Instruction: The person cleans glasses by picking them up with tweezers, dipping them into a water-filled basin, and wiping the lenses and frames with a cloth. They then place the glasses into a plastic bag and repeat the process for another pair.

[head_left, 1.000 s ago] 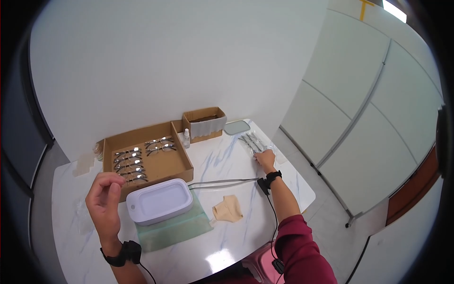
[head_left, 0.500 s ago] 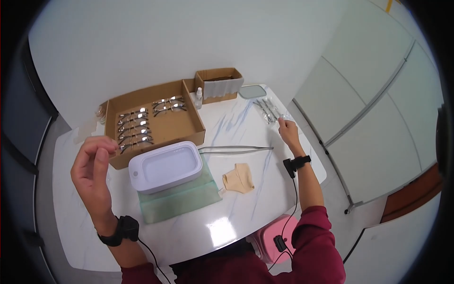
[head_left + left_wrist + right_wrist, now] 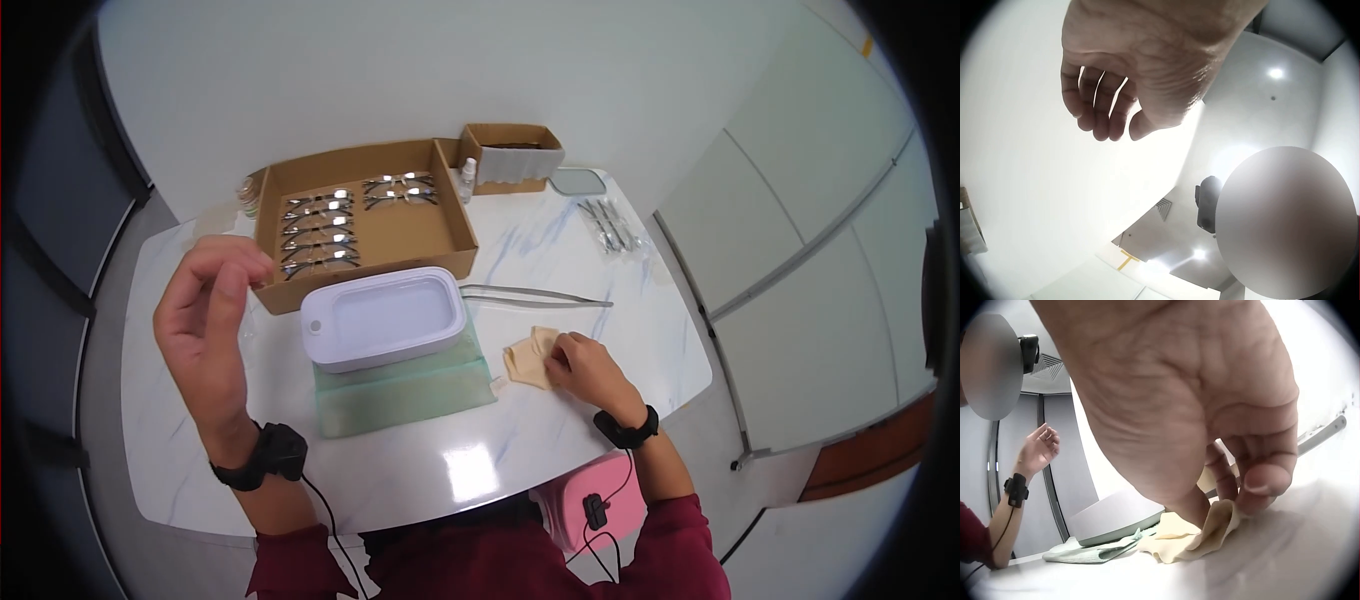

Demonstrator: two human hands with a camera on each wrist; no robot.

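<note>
My right hand [image 3: 597,377] is at the cream cloth [image 3: 530,362] on the table. In the right wrist view, thumb and fingers pinch a raised fold of this cloth [image 3: 1188,537]. Up in the air to the left is my left hand [image 3: 212,335], fingers loosely bent and holding nothing, as the left wrist view of the hand [image 3: 1129,75] also shows. Between the hands stands a lilac basin-like container [image 3: 385,320] on a green cloth [image 3: 405,402]. Long metal tweezers [image 3: 540,294] lie behind the cream cloth.
A cardboard tray [image 3: 405,240] with several eyeglasses [image 3: 318,222] stands at the back. Beside it are a small spray bottle [image 3: 468,180] and a cardboard box [image 3: 515,165]. A grey flat plate [image 3: 578,181] and a clear bag of metal tools [image 3: 612,226] lie at the back right.
My right hand has left the bagged tools at the back right, come toward me and taken a pinch of the cream cloth. The left hand stays raised. The head view has shifted.
</note>
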